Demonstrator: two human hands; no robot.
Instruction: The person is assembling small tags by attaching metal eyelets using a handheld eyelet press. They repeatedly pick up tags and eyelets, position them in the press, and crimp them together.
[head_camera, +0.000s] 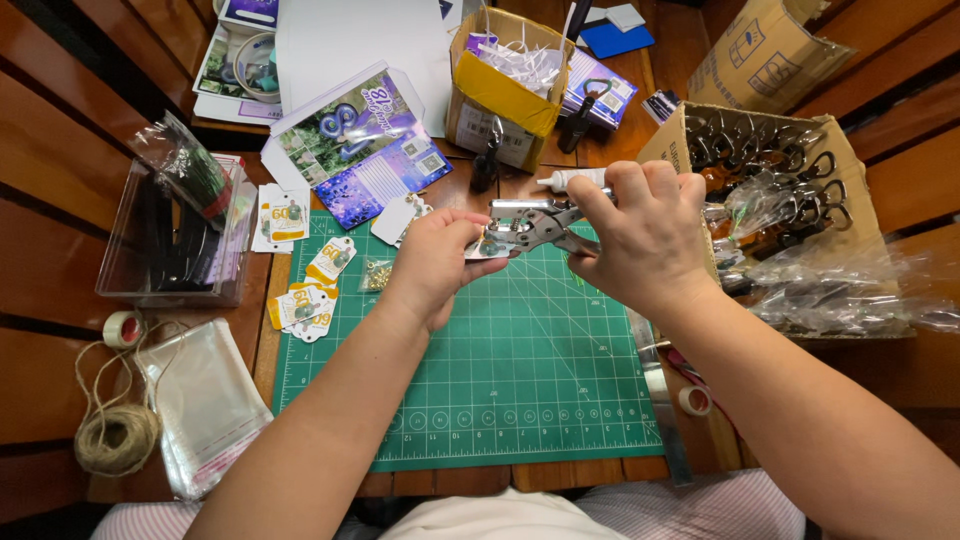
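Note:
My right hand (645, 235) grips the handles of silver eyelet pliers (530, 222), held above a green cutting mat (520, 370). My left hand (435, 262) pinches a small shiny tag (488, 246) and holds it in the pliers' jaws. Both hands meet over the mat's far edge.
Several white and yellow tags (305, 300) lie at the mat's left, beside a small pile of eyelets (377, 273). A clear box (175, 235), twine (117, 437), clear bags (205, 400) and a tape roll (122, 328) sit left. Cardboard boxes (505, 85) and a box of clasps (790, 170) stand behind and right. A steel ruler (660, 390) edges the mat.

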